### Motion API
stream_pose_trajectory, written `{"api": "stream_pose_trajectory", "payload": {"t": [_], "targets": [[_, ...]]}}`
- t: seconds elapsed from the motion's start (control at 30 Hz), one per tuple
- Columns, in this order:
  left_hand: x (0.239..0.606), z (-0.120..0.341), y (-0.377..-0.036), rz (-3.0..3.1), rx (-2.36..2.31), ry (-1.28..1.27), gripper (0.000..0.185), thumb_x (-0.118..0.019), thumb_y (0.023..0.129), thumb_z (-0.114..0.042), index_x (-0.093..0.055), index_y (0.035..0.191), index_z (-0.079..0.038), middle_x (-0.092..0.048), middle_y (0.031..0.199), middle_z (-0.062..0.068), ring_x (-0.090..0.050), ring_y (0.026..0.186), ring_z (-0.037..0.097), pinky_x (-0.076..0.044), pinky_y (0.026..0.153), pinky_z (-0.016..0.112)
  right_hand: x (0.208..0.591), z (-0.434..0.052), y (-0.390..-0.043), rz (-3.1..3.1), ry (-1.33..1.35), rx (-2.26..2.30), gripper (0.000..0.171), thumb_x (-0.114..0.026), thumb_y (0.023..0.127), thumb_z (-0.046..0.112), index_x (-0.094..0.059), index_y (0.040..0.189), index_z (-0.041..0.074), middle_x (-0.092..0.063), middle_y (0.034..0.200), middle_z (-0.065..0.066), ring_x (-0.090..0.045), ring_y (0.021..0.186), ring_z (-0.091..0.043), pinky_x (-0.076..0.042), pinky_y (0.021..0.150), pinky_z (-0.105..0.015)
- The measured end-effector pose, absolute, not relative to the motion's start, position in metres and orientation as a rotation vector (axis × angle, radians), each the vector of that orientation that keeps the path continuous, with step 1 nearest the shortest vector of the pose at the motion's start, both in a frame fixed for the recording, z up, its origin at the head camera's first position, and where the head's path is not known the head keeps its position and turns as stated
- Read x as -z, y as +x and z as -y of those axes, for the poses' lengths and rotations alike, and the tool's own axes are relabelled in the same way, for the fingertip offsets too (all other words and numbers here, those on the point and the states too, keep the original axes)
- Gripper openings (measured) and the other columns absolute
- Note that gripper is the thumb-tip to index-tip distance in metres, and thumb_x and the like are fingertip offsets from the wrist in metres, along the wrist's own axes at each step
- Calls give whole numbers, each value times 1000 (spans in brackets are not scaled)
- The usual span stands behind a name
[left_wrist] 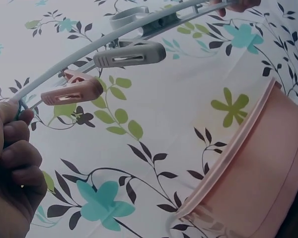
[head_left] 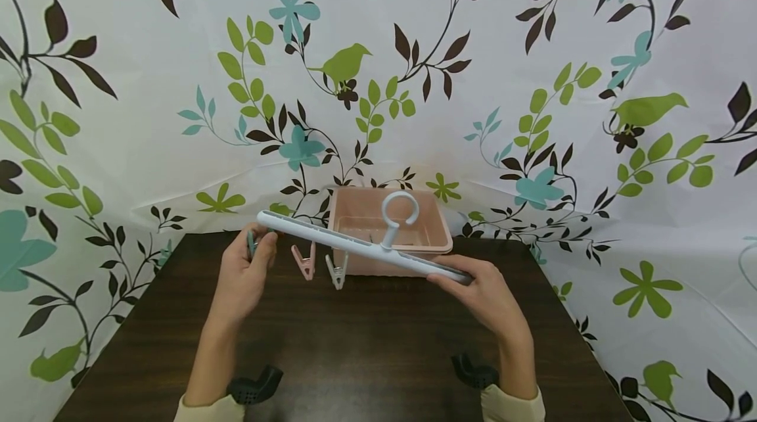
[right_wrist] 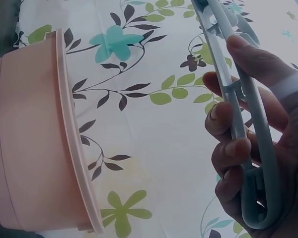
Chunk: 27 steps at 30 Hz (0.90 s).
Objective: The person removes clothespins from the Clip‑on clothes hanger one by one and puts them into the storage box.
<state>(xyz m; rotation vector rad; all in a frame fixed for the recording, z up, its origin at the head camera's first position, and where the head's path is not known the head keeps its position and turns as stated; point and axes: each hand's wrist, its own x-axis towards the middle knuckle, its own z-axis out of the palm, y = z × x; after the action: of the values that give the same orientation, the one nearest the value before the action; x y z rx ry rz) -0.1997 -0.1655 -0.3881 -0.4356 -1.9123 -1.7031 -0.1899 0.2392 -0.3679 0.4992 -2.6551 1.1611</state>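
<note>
A pale blue hanger (head_left: 331,236) with a round hook is held up over the table, its left end higher than its right. My right hand (head_left: 481,284) grips the right end, fingers curled round the bar in the right wrist view. At the other end, my left hand (head_left: 241,271) pinches a teal clothespin (head_left: 252,244) between thumb and fingers; most of it is hidden. A pink clothespin (left_wrist: 72,93) and a grey-white clothespin (left_wrist: 131,55) hang from the bar between the hands, nearer the left.
Behind the hanger, a pink plastic basket (head_left: 390,267) stands at the back of the dark wooden table (head_left: 367,343). Little of its contents shows. A patterned cloth (head_left: 378,80) with leaves and birds hangs behind the table.
</note>
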Motion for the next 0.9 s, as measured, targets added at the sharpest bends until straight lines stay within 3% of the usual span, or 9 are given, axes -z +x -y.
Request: {"api": "stream_pose_trajectory", "payload": {"t": [0.47,0.9], "targets": [[388,161,-196,2076,1243,-284,11,-62,110,-10,-58,106,0,-28,72,-2,-21,60,3,-26,52,30,365,-239,-188,2677,548,-1105,31,-80,97,41,-81,127,31,-78,110,11,-64,86,-14,-52,75,-27],[389,157,-198,2095,850,-232,13,-72,103,-6,-63,108,2,-33,66,-2,-27,57,7,-27,53,28,367,-239,-188,2700,518,-1078,33,-79,98,44,-80,129,32,-79,117,10,-65,89,-14,-53,75,-27]]}}
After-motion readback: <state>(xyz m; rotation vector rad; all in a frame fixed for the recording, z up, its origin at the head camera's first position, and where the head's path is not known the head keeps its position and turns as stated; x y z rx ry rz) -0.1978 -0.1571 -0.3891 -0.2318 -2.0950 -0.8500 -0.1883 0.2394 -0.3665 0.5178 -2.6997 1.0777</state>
